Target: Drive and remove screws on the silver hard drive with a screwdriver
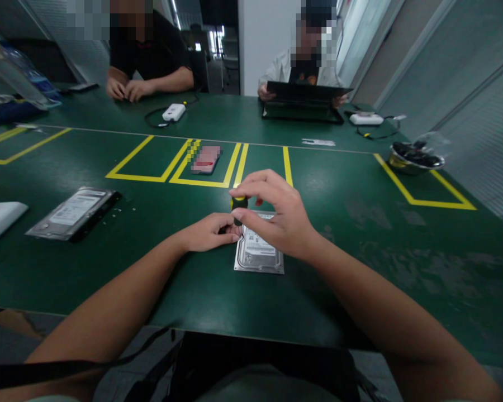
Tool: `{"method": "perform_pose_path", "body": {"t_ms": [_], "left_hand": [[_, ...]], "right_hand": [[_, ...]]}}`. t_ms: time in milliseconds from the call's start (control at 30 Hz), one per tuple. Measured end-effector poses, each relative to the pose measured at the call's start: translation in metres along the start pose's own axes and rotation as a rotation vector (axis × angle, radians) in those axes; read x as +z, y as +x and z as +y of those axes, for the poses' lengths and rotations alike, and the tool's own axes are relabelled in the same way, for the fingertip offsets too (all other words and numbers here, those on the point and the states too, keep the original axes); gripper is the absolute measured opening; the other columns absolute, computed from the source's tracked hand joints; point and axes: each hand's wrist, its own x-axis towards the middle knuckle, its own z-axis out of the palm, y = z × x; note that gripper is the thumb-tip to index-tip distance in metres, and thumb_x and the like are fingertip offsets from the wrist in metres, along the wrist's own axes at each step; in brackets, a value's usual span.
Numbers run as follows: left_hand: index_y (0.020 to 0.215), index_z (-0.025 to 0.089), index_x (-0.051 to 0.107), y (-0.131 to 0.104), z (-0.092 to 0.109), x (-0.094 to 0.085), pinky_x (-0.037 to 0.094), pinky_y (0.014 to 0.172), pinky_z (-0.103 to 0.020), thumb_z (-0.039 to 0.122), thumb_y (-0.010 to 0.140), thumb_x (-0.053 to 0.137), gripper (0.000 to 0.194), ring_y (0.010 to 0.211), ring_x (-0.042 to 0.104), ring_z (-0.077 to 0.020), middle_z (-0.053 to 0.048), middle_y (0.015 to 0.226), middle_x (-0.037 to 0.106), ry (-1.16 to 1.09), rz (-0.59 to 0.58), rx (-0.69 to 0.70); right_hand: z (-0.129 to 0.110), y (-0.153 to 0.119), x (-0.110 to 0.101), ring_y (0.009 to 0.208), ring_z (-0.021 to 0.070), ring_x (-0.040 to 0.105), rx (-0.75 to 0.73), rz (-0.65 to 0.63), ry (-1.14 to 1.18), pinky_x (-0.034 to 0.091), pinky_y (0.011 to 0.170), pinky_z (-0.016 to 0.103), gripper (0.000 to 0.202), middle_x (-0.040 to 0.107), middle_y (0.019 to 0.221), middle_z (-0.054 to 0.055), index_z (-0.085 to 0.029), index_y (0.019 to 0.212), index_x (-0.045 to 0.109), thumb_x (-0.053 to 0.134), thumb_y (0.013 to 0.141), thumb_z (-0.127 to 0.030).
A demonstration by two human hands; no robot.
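Observation:
A silver hard drive (pixel 260 259) with a white label lies flat on the green table in front of me. My right hand (pixel 276 209) is above it, its thumb and fingers closed around the black and yellow handle of a screwdriver (pixel 240 203). The screwdriver's tip is hidden. My left hand (pixel 212 230) rests at the drive's left edge, just below the handle, with thumb and fingertips pinched together; what they grip, if anything, does not show. To the left lies a second hard drive (pixel 77 212), with several small screws (pixel 115 215) scattered beside it.
Yellow tape marks rectangles on the table (pixel 184 301); a pink phone (pixel 207 158) lies in one. A bowl (pixel 417 156) of dark items stands at right, a white object (pixel 0 220) at far left. Two people sit opposite, one holding a black laptop-like panel (pixel 305 92).

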Motion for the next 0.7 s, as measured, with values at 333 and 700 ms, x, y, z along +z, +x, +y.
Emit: {"method": "perform_pose_path", "body": {"t_ms": [333,700], "left_hand": [[0.094,0.012,0.063,0.0008,-0.0016,-0.0021,0.045,0.069,-0.027,0.041,0.09,0.058,0.03,0.076,0.057,-0.0162,-0.003,0.085,0.063,0.021,-0.012,-0.025],[0.09,0.012,0.062,-0.0007,-0.0006,-0.0013,0.042,0.066,-0.026,0.04,0.09,0.058,0.028,0.071,0.053,-0.0141,-0.001,0.079,0.059,-0.004,-0.001,-0.024]], "right_hand": [[0.0013,-0.0003,0.0016,0.088,0.0148,0.059,-0.02,0.034,-0.019,0.049,0.075,0.029,0.015,0.066,0.094,0.005,-0.015,0.1,0.068,0.067,0.086,-0.022],[-0.0004,-0.0014,0.0023,0.092,0.0163,0.061,-0.002,0.022,-0.043,0.05,0.076,0.03,0.014,0.066,0.097,0.006,-0.017,0.1,0.067,0.064,0.088,-0.023]]}}
